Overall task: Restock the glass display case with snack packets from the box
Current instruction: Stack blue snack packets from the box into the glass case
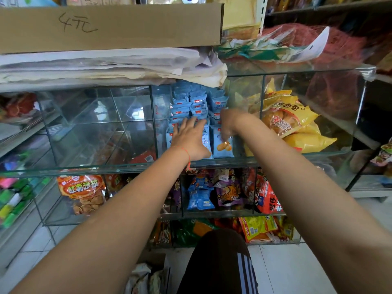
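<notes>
— What was closest?
— A dark trouser knee (220,259) with white stripes, over pale floor tiles (297,270).
— And the hands?
— Left hand (188,139) lay flat, fingers straight, on the blue snack packets (198,107) in the glass display case (127,166), middle compartment. Right hand (229,124) drooped, fingers curled; its hold I couldn't tell.
— Any writing?
— "4元" on the cardboard box (110,26) above.

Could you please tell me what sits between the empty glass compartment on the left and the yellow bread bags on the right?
The head view shows stacked light-blue snack packets, with both hands on them.
</notes>
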### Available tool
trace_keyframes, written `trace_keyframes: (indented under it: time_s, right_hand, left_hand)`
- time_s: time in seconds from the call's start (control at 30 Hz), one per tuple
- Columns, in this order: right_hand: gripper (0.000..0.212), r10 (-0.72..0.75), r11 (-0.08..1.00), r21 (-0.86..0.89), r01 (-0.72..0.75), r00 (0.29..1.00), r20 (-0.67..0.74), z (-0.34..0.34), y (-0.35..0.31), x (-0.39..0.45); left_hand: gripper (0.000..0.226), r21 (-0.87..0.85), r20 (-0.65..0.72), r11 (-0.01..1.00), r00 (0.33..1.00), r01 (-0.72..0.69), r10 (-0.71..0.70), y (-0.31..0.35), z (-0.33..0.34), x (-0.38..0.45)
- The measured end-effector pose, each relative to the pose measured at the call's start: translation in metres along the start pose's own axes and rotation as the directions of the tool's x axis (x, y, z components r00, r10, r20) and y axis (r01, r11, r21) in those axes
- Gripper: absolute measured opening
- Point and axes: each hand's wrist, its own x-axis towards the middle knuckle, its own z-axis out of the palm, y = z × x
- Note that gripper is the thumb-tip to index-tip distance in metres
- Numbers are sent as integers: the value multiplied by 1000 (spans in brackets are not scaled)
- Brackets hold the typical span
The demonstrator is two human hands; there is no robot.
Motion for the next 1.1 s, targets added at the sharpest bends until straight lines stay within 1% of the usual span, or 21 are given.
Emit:
trace_keyframes:
  time_s: [0.07,0.1,0.17,0.27,0.37,0.43,0.57,0.73,0.8,0.87,0.9,0.97,1.03,1.1]
  right_hand:
    - [93,-3,1000,7,3,999,36,8,-2,5]
    - [98,0,1000,-7,1,999,34,13,-4,7]
    - [98,19,999,-48,-18,1000,2,20,-6,10]
    - [83,51,995,-80,-58,995,-91,23,-6,10]
    - [75,57,991,-111,-73,989,-135,25,-6,11]
    - [77,55,989,-128,-73,988,-143,26,-8,11]
    - [94,60,986,-144,-78,991,-121,24,-9,12]
    - [99,54,981,-179,-72,993,-102,22,-9,15]
    - [94,50,983,-174,-62,996,-72,18,-8,15]
    - [81,46,992,-113,-52,997,-57,12,-5,16]
    - [73,45,997,-66,-50,996,-74,9,-3,17]
    - [61,61,998,39,-55,983,-174,4,2,24]
    - [53,95,989,133,-58,952,-293,1,3,36]
    - [48,116,981,187,-58,940,-321,2,2,51]
  left_hand:
    - [106,11,18,1000,1000,-7,7,-1,2,4]
    - [108,25,23,1000,1000,-13,13,-1,4,5]
    - [110,42,31,999,999,-14,13,-2,6,8]
    - [109,27,27,1000,1000,2,-3,-4,7,8]
    - [108,29,24,1000,1000,3,-4,-5,8,8]
    - [107,29,25,1000,1000,4,-5,-4,9,8]
    - [107,32,27,999,1000,11,-12,-5,8,8]
    - [106,35,27,999,1000,5,-6,-4,8,7]
    - [105,35,26,999,1000,0,-1,-4,8,7]
    - [106,34,28,999,1000,-4,3,-4,8,7]
    - [106,36,26,999,1000,-5,4,-3,7,7]
    - [107,49,18,999,1000,-5,4,-1,7,8]
    - [109,74,-2,997,1000,-13,13,5,7,11]
    - [111,99,-27,994,999,-35,38,12,8,18]
